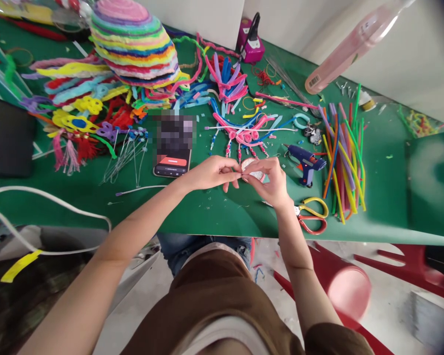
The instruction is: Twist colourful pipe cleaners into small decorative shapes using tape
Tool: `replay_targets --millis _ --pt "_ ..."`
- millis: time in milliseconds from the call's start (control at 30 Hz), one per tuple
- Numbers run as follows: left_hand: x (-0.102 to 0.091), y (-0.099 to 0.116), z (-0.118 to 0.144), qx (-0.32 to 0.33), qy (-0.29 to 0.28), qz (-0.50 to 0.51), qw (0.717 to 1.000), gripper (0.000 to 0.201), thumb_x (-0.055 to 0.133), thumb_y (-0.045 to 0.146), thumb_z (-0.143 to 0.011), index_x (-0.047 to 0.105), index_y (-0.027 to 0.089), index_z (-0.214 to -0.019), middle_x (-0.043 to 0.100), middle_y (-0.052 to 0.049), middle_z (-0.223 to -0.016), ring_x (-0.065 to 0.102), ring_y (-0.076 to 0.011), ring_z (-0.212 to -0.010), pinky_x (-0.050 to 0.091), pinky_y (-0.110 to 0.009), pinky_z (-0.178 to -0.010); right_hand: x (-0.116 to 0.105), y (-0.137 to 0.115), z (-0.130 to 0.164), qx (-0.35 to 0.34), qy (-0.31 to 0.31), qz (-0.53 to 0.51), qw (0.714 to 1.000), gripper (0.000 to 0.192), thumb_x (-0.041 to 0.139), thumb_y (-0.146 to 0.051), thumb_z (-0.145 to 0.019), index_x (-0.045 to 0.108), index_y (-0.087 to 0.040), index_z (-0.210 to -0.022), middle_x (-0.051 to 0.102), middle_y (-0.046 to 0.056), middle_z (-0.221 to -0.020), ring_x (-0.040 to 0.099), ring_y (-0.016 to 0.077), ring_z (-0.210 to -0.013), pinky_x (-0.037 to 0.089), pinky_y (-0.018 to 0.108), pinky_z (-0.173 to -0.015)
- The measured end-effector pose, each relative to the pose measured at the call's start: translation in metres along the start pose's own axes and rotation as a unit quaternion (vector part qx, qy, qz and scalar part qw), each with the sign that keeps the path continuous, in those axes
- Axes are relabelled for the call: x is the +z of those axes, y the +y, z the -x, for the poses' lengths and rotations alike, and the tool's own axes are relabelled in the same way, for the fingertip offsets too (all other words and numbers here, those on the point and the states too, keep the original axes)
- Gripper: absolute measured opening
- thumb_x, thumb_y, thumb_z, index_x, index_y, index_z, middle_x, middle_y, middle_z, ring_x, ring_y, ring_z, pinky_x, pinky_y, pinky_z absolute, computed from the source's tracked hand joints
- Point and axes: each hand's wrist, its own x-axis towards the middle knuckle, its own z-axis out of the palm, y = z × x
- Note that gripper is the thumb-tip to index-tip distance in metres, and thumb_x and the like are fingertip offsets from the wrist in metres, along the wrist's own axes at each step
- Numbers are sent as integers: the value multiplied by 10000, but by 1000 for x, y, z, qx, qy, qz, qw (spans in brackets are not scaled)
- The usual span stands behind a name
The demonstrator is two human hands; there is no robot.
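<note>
My left hand [222,172] and my right hand [272,182] meet fingertip to fingertip near the front middle of the green table. Both are closed in a pinch; whatever sits between the fingertips is too small to make out. Just behind and partly under the right fingers is a small round dish [258,175] with a pink rim and whitish contents. Beyond it lies a pink and blue pipe-cleaner piece [240,133] with beaded strands hanging toward me. A blue glue gun [306,162] rests right of my right hand, and scissors [313,212] with yellow and red handles lie by that wrist.
A phone [172,148] lies left of my hands. Loose pipe cleaners [344,162] are heaped at the right. A striped, rainbow-coloured pipe-cleaner piece [133,44] stands back left. A pink bottle [350,52] and a purple plug adapter [250,44] are along the wall.
</note>
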Motion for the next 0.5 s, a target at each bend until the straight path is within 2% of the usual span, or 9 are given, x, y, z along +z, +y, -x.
replay_targets --millis 100,233,433,500 --pt "2 -2 -2 -1 5 8 1000 168 596 295 -880 614 128 -899 743 -63 -806 645 -79 -548 428 -167 -467 -1 1 0 -10 -9 35 999 209 679 -246 -860 517 -279 -988 735 -23 -876 700 178 -864 474 379 -816" --pt "3 -1 -2 -7 1 13 1000 147 598 280 -862 597 135 -841 720 -48 -749 656 -88 -582 431 -164 -479 -3 2 0 -38 -32 58 997 185 626 -219 -894 480 -279 -989 732 -20 -897 691 173 -853 456 380 -807" --pt "0 1 -1 -22 -12 -6 1000 174 570 315 -881 589 145 -850 706 -45 -749 628 -88 -599 424 -178 -500 -5 3 0 17 -39 21 999 175 612 -244 -898 463 -279 -983 716 -5 -899 683 179 -872 476 403 -853" --pt "-1 0 -1 -25 3 -19 1000 180 546 319 -893 585 146 -860 696 -41 -753 572 -76 -564 399 -189 -501 -10 7 -2 41 -41 24 998 160 608 -260 -894 486 -270 -998 714 16 -927 680 185 -888 490 389 -841"
